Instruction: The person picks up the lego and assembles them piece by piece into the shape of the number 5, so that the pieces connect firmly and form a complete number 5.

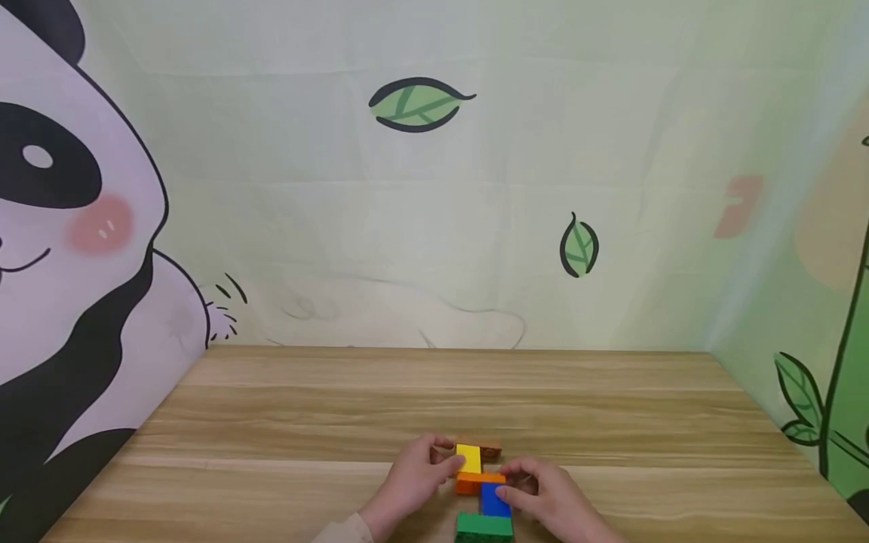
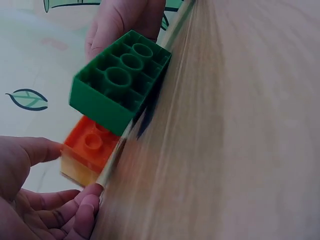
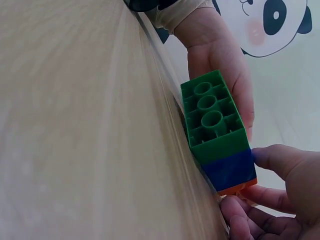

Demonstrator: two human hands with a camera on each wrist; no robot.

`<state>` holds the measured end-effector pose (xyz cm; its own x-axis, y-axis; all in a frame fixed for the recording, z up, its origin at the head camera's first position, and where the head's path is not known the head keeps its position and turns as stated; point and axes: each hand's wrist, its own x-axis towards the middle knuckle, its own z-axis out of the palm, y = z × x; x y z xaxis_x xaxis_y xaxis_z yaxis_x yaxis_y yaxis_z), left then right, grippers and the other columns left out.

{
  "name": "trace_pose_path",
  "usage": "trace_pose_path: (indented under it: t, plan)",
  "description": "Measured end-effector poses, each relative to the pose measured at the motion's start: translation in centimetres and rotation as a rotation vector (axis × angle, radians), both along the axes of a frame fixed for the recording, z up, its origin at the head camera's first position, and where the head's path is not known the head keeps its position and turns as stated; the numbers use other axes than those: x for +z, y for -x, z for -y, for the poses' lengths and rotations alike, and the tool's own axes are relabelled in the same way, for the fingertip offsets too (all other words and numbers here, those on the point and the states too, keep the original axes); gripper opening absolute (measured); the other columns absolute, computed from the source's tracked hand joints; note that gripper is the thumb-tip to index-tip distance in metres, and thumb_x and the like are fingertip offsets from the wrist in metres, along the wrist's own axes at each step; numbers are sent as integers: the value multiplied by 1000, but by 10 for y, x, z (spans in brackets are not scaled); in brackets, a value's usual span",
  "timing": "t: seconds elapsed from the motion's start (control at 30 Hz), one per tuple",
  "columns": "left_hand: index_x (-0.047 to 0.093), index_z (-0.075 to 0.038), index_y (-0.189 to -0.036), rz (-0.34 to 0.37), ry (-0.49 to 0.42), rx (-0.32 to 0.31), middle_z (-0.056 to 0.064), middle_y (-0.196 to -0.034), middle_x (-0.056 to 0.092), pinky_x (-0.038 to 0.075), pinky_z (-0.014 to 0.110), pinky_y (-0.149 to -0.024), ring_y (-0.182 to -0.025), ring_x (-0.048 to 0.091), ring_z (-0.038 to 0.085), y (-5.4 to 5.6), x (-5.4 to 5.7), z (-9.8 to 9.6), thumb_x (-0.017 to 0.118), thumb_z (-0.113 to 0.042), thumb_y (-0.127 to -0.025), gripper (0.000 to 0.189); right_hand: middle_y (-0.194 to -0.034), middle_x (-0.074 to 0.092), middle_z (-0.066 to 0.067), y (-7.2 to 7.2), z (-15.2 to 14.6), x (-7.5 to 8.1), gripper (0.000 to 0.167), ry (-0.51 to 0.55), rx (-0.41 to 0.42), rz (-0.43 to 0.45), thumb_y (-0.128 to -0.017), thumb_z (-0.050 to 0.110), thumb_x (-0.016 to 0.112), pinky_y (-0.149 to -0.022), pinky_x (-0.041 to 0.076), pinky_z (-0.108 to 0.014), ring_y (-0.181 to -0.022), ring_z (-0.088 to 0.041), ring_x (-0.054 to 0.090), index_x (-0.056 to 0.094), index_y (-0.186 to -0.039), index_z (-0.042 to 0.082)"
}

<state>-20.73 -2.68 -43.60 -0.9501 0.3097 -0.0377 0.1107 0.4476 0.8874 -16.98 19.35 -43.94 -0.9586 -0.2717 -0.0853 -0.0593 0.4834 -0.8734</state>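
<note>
A joined row of toy building bricks lies on its side in the head view. Nearest me is a green brick point(image 1: 484, 526), its hollow underside visible in both wrist views. Beyond it come a blue brick point(image 1: 495, 499), an orange brick point(image 1: 468, 483), a yellow brick point(image 1: 468, 458) and a brownish-orange brick point(image 1: 491, 450) at the far end. My left hand point(image 1: 422, 469) holds the yellow brick from the left, thumb on its upper face. From the right, my right hand point(image 1: 548, 494) pinches the blue brick with the thumb; its other fingers are partly hidden.
Under the bricks is a wood-grain table point(image 1: 285, 422). Behind it hangs a pale green backdrop point(image 1: 305, 188) with printed leaves, and a printed panda point(image 1: 75, 181) fills the left side.
</note>
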Motion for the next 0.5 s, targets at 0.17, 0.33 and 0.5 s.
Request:
trace_pose_path:
  t: [0.17,0.33,0.5]
  plan:
    - [60,1,-114,-44,14,-11,5,-84,63,45,23,-55,-72,54,14,-1,-1,0,68,-22,-88,35,-93,66,-3,-1,0,0,42,0,12,-2,-88,34,68,-53,46,-23,-70,-14,53,64,-116,2]
    - [61,1,-112,-64,21,-12,5,-84,62,45,23,-55,-72,53,14,-1,-3,0,68,-21,-87,34,-95,67,-4,-1,0,0,40,-2,20,-8,-89,32,68,-53,46,-23,-69,-14,53,65,-116,2]
    - [61,0,-112,-59,31,-7,4,-84,62,45,24,-56,-73,53,15,-1,-2,0,68,-22,-87,34,-96,67,-4,0,0,0,41,0,19,1,-89,33,68,-53,46,-23,-71,-15,53,64,-116,2]
